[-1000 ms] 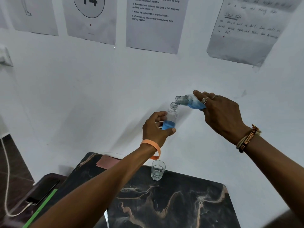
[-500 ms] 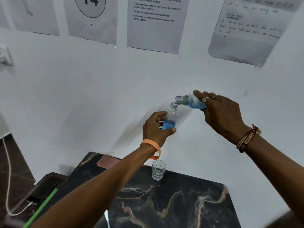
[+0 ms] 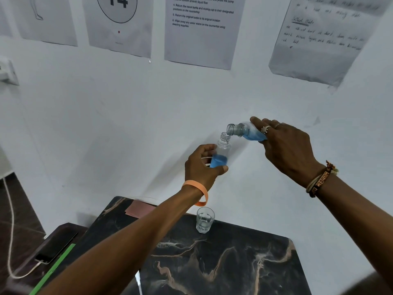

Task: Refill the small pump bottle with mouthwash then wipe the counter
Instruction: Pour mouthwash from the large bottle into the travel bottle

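You were mid-refill: left hand (image 3: 202, 165) curled round the small clear plastic bottle (image 3: 222, 150), part-filled blue, above the dark marbled counter (image 3: 234, 262); right hand (image 3: 291, 145) gripped the tilted clear mouthwash bottle (image 3: 244, 130), mouth at its neck. Next called for steady tipping — no spills.

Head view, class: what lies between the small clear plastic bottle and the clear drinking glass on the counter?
The left hand and its orange rubber wristband; the head view shows this.
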The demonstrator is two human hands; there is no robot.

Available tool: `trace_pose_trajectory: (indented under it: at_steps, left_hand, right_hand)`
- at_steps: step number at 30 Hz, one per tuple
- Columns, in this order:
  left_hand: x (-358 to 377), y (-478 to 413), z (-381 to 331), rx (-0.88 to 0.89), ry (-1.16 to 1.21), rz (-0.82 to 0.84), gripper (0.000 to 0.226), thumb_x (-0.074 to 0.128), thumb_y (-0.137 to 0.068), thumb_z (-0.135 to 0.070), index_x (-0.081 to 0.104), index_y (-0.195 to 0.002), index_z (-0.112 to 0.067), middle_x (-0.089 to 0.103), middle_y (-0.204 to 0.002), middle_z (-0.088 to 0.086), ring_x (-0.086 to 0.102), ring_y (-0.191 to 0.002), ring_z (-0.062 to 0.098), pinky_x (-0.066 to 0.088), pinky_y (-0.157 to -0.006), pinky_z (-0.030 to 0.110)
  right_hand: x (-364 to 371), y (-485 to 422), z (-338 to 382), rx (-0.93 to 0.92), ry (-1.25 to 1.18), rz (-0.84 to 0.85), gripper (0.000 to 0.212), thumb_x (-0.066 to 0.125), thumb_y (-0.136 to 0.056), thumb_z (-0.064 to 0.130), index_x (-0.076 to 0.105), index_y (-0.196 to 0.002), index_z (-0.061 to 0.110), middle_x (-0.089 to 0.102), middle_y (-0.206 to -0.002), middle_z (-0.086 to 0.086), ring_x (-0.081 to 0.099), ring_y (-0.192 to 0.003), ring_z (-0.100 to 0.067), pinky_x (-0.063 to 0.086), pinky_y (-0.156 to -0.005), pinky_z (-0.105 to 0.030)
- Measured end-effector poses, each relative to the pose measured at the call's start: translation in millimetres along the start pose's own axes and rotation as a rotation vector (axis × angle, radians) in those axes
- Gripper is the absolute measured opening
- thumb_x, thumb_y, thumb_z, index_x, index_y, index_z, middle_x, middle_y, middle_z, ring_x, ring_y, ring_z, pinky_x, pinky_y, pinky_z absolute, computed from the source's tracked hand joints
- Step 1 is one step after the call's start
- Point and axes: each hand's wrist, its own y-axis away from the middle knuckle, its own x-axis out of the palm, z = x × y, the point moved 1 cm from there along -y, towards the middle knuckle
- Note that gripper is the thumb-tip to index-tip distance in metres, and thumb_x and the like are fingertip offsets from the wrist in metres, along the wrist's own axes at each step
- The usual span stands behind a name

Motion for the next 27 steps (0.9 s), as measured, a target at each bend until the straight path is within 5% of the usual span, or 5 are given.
trace_pose_trajectory:
  at_steps: [27]
  left_hand:
    - [-0.6,-1.1,-0.1,-0.001,0.009,-0.005,0.060,0.086,-0.066,-0.013,0.057,-0.118,-0.021,0.065,-0.115,-0.001,0.063,-0.097,0.018,0.053,-0.084,0.024]
  right_hand:
    - [-3.3,-3.0,1.3,-0.001,0.012,0.018,0.059,0.071,-0.079,0.000,0.058,-0.135,0.018,0.069,-0.107,-0.011,0.063,-0.074,-0.037,0.045,-0.058,-0.034]
